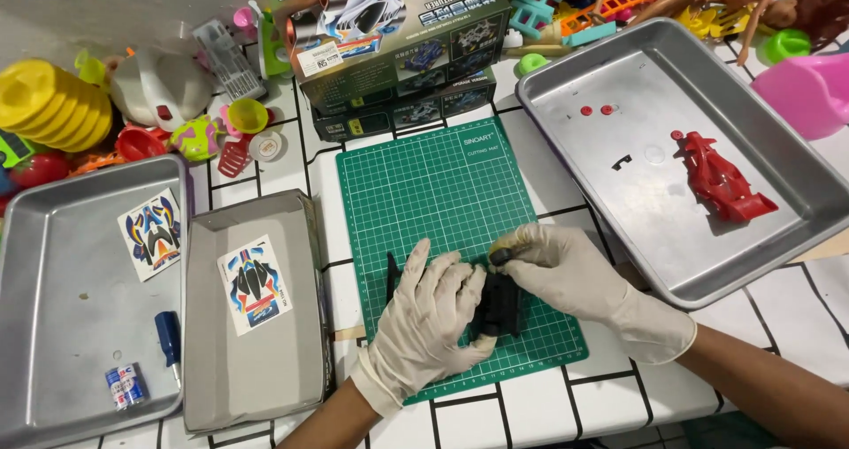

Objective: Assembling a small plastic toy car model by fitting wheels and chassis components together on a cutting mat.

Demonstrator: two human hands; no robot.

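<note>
On the green cutting mat (pixel 442 192), both gloved hands' fingers (pixel 460 276) curl around a black chassis (pixel 500 307)

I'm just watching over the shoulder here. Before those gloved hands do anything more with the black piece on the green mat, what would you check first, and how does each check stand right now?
1. Black chassis part rests on the green cutting mat: ok.
2. Left hand steadies the part from its side: ok.
3. Right hand pinches a small dark piece at the part's top end: ok.
4. Whether that piece is seated in place: cannot tell, the fingers hide it.
5. Red car body lies in the right metal tray, out of the way: ok.
6. Loose black strip lies on the mat right beside the left hand, where it could get knocked: not ok.
</note>
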